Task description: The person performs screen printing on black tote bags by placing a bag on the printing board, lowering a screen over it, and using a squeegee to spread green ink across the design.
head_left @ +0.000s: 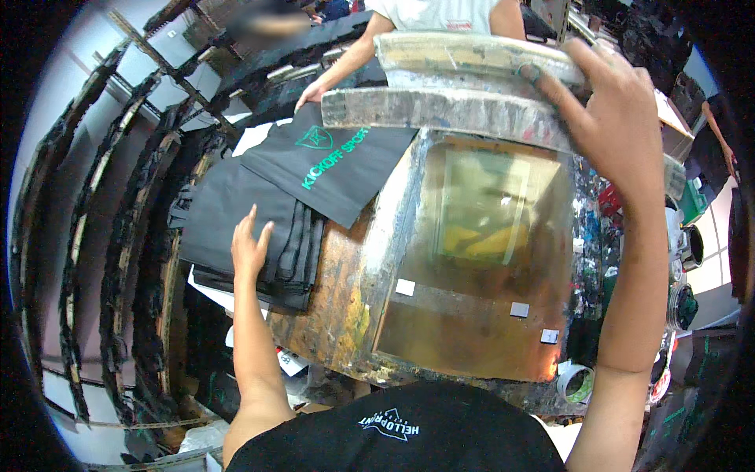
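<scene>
"Along the left edge of the table, what lies there?"

"A stack of folded black fabric pieces. Another, a printed black piece, lies askew over its far right corner. That one carries green lettering and a shield-shaped emblem."

"Who is at the printed one?"

"A co-worker's hand, by its far edge. I can't tell whether the fingers pinch the fabric or only rest there."

"And the wearer's left hand?"

"Over the near part of the stack, fingers spread, nothing between them. Whether they touch the top piece, I can't tell."

"The right hand?"

"Raised toward the table's far right corner, its fingers bent around the right end of a long pale bar. Just below that in view, a stained grey bar hides part of the printed piece."

"What about the right half of the table?"

"An amber pane, with small white squares toward its near edge. By the near right corner sits a tape roll."
</scene>
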Tool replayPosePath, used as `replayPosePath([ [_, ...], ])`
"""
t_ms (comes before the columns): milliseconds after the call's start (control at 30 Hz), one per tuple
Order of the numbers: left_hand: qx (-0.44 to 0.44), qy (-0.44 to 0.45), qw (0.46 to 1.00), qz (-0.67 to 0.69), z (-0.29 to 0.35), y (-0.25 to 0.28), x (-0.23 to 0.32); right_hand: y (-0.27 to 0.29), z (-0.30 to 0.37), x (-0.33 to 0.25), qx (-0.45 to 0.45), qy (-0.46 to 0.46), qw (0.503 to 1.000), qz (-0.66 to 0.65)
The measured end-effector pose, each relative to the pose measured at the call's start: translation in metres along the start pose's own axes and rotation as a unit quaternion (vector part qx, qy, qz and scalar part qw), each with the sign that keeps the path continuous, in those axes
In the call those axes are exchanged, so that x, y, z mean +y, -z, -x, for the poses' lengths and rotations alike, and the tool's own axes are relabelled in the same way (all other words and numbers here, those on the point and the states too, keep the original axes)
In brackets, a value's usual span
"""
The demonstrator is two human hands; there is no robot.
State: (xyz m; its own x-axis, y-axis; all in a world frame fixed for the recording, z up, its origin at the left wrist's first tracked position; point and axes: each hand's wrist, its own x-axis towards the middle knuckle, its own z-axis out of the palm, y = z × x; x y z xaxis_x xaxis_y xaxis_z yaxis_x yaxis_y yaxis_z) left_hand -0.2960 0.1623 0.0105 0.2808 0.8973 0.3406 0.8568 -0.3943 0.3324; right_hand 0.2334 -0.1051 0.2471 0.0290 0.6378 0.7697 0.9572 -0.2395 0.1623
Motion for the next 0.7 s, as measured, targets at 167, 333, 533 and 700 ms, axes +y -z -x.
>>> replayPosePath([
  [167, -0.023, -0.079, 0.995, -0.058, 0.051, 0.038, -0.026, -0.001, -0.005, 0.013, 0.016, 0.004, 1.000, -0.002],
  [333, -0.094, -0.057, 0.986, -0.126, 0.062, 0.028, -0.046, -0.007, -0.008, 0.013, 0.042, -0.009, 0.999, 0.012],
  [533, -0.033, -0.060, 0.989, -0.132, 0.074, -0.008, -0.063, -0.005, -0.006, 0.009, 0.005, -0.029, 0.999, -0.019],
  [700, -0.044, -0.040, 0.991, -0.118, 0.075, -0.005, -0.060, 0.003, -0.004, 0.007, -0.013, -0.042, 0.999, 0.004],
])
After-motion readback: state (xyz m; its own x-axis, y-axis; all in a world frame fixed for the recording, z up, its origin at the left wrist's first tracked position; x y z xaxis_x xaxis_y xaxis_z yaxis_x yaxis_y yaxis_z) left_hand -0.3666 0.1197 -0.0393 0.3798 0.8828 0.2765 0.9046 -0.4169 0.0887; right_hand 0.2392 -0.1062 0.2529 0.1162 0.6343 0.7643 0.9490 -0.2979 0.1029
